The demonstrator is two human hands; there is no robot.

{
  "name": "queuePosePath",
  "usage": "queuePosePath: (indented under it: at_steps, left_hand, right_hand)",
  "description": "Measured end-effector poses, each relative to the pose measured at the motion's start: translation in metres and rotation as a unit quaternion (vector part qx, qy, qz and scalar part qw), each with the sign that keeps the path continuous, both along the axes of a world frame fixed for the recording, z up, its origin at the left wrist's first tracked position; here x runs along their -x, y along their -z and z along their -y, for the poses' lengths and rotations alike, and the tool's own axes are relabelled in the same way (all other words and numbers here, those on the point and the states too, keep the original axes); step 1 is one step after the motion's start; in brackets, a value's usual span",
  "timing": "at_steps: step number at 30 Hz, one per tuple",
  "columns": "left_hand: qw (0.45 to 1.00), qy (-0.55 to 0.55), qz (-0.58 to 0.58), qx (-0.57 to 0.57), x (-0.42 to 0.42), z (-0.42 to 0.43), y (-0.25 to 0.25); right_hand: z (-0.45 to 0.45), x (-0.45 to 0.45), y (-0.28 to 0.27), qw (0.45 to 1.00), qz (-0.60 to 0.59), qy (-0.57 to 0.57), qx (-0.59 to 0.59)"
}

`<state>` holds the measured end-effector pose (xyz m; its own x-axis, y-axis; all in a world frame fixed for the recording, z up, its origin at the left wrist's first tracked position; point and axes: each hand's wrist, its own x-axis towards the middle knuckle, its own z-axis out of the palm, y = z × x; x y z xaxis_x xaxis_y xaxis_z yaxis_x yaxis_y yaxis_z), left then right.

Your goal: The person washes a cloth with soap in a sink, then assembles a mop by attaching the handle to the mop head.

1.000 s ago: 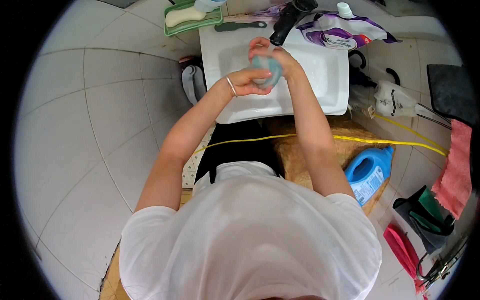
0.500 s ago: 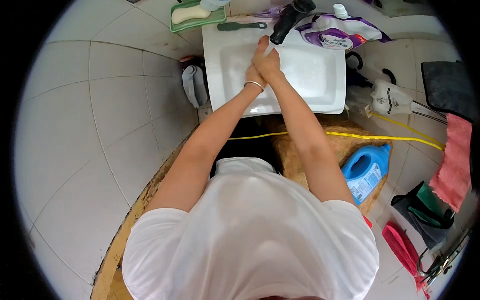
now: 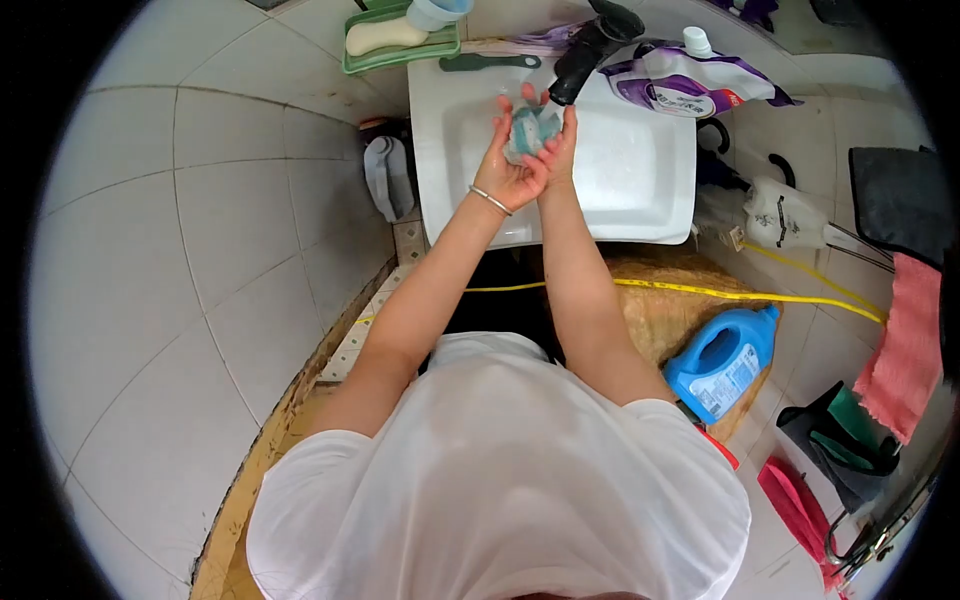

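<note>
My left hand [image 3: 510, 178] and my right hand [image 3: 560, 160] are cupped side by side over the white sink [image 3: 640, 205], palms up. Between them rests a wet-looking, pale teal-and-white lump [image 3: 532, 132], whose kind I cannot make out. Fingers of both hands curl around its sides. The black faucet [image 3: 590, 55] comes down from above, its spout just over the lump and close to my right fingertips. A silver bangle [image 3: 490, 200] circles my left wrist.
A green soap dish [image 3: 360, 60] holding a cream bar, a green-handled tool [image 3: 490, 62] and a purple-white refill pouch [image 3: 680, 85] line the sink's back. A blue detergent jug [image 3: 725, 360] stands at right, near a yellow hose [image 3: 700, 292]. Cloths [image 3: 905, 345] hang farther right.
My hands were clasped together under the faucet. Now they have turned palms up and opened into a cup, showing the teal-and-white lump. The view has shifted slightly.
</note>
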<state>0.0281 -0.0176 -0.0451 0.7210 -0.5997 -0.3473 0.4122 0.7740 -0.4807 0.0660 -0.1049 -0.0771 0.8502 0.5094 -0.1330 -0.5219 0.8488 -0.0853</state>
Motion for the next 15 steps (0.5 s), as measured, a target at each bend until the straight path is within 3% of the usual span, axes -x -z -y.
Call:
queuePosePath:
  at_steps: [1, 2, 4, 5, 6, 7, 8, 9, 10, 11, 12, 13, 14, 15]
  left_hand:
    - [1.000, -0.002, 0.000, 0.000, 0.004, 0.000, -0.008]
    - [0.999, -0.001, -0.012, -0.032, 0.006, 0.000, -0.018]
    - [0.998, 0.000, -0.026, -0.061, 0.007, -0.002, -0.019]
    - [0.997, 0.068, 0.004, -0.036, 0.006, -0.009, -0.011]
    - [0.990, 0.136, 0.034, -0.011, 0.006, -0.014, -0.002]
    - [0.990, 0.135, 0.031, -0.009, 0.006, -0.017, 0.008]
    - [0.972, 0.192, 0.095, -0.096, 0.004, -0.020, 0.018]
    - [0.939, 0.247, 0.158, -0.180, 0.003, -0.021, 0.021]
    - [0.940, 0.247, 0.156, -0.178, 0.004, -0.020, 0.023]
    - [0.893, 0.288, 0.168, -0.301, 0.003, -0.017, 0.026]
    - [0.831, 0.323, 0.178, -0.418, 0.002, -0.013, 0.026]
    - [0.831, 0.322, 0.178, -0.416, 0.002, -0.007, 0.030]
    - [0.779, 0.320, 0.177, -0.510, -0.001, -0.002, 0.035]
    - [0.718, 0.313, 0.172, -0.597, 0.000, 0.005, 0.038]
  right_hand:
    - [0.002, -0.003, 0.010, 0.998, -0.061, -0.007, -0.022]
    - [0.002, -0.005, 0.020, 0.998, -0.061, -0.008, -0.021]
    - [0.002, -0.006, 0.023, 0.990, -0.009, -0.040, -0.135]
    - [0.006, -0.012, 0.022, 0.990, -0.010, -0.041, -0.133]
    - [0.012, -0.021, 0.017, 0.991, -0.018, -0.110, -0.070]
    - [0.014, -0.026, 0.008, 0.983, -0.025, -0.180, -0.007]
    - [0.014, -0.030, -0.001, 0.983, -0.027, -0.181, -0.007]
    - [0.013, -0.034, -0.013, 0.944, 0.040, -0.227, 0.238]
    - [0.013, -0.034, -0.020, 0.839, 0.106, -0.258, 0.466]
    - [0.011, -0.035, -0.014, 0.839, 0.104, -0.258, 0.468]
    - [0.004, -0.037, -0.005, 0.745, 0.190, -0.254, 0.587]
    - [-0.002, -0.038, -0.001, 0.627, 0.271, -0.243, 0.689]
    - [-0.006, -0.041, 0.002, 0.627, 0.272, -0.241, 0.689]
    - [-0.010, -0.039, 0.001, 0.531, 0.320, -0.201, 0.758]
